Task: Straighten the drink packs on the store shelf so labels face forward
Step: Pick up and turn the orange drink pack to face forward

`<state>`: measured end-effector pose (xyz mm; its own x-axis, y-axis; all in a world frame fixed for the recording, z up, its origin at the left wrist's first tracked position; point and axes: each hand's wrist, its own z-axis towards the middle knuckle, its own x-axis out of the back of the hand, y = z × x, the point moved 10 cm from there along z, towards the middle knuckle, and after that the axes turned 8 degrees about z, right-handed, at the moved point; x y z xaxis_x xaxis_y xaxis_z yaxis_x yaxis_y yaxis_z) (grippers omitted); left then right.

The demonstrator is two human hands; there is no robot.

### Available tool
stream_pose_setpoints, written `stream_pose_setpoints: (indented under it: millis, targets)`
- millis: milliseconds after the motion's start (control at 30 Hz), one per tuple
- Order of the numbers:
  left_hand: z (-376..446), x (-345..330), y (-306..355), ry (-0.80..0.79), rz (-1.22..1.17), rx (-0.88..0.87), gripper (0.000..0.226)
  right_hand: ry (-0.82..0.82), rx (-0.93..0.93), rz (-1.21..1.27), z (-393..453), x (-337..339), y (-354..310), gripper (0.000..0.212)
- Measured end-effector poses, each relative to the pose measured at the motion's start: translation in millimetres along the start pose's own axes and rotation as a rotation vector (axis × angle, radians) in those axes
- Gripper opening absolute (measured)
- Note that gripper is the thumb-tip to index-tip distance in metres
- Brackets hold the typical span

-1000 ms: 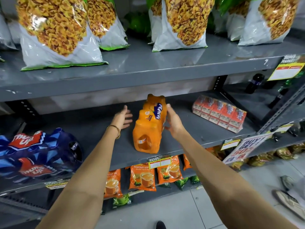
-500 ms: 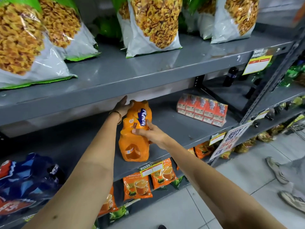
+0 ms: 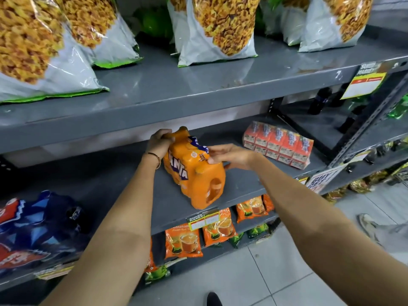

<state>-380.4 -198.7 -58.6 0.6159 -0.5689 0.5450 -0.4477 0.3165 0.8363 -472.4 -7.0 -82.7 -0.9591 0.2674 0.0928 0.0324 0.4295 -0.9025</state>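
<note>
An orange shrink-wrapped drink pack [image 3: 196, 180] with a purple label stands on the grey middle shelf [image 3: 123, 184], turned at an angle so its label faces left and its narrow end points at me. My left hand [image 3: 159, 142] grips the pack's far top corner. My right hand [image 3: 229, 156] holds its top right edge, fingers over the wrap. A second pack of small red-orange drink cartons [image 3: 279, 143] lies further right on the same shelf. A dark blue and red drink pack [image 3: 37, 228] sits at the left.
Big snack bags [image 3: 212, 29] line the upper shelf. Orange tea pouches [image 3: 183, 241] hang below the middle shelf. Price tags [image 3: 204, 219] and a promo sign [image 3: 320, 180] stick out from the shelf edge. Dark bottles [image 3: 318, 102] stand at the right. Another person's shoe [image 3: 368, 224] rests on the tiled floor.
Both hands went from open beside the orange pack to gripping it. The pack has rotated, so its label side now shows on the left.
</note>
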Motion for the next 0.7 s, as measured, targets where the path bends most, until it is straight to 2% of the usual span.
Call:
stream_pose_setpoints:
  millis: [100,200,300,400,500,600,700]
  targets:
    - [-19.3,15.9,-14.4,0.088,-0.080,0.006,0.030,0.110,0.010,-0.065,-0.4,29.5,-2.4,0.062]
    - [-41.8,29.7,-30.5,0.177,-0.091,0.033,0.033,0.299,0.026,-0.061,-2.5,50.7,-9.2,0.051]
    - [-65.5,36.0,-29.7,0.272,-0.090,0.016,0.026,0.595,0.083,-0.029,-5.5,66.9,-19.8,0.054]
    - [-89.4,40.4,-30.4,0.350,-0.009,0.023,0.031,0.817,0.127,-0.189,-14.3,59.8,-35.7,0.060]
    - [-97.8,40.6,-35.8,0.324,0.020,0.028,0.051,0.851,0.199,-0.121,-21.1,36.9,-34.0,0.060]
    - [-98.3,26.4,-39.3,0.168,-0.046,0.076,0.073,0.784,0.229,0.069,-24.4,24.4,-15.1,0.064]
    - [-100.7,5.3,-41.0,0.032,-0.160,0.144,0.069,0.644,0.178,0.194,-18.8,15.4,3.5,0.063]
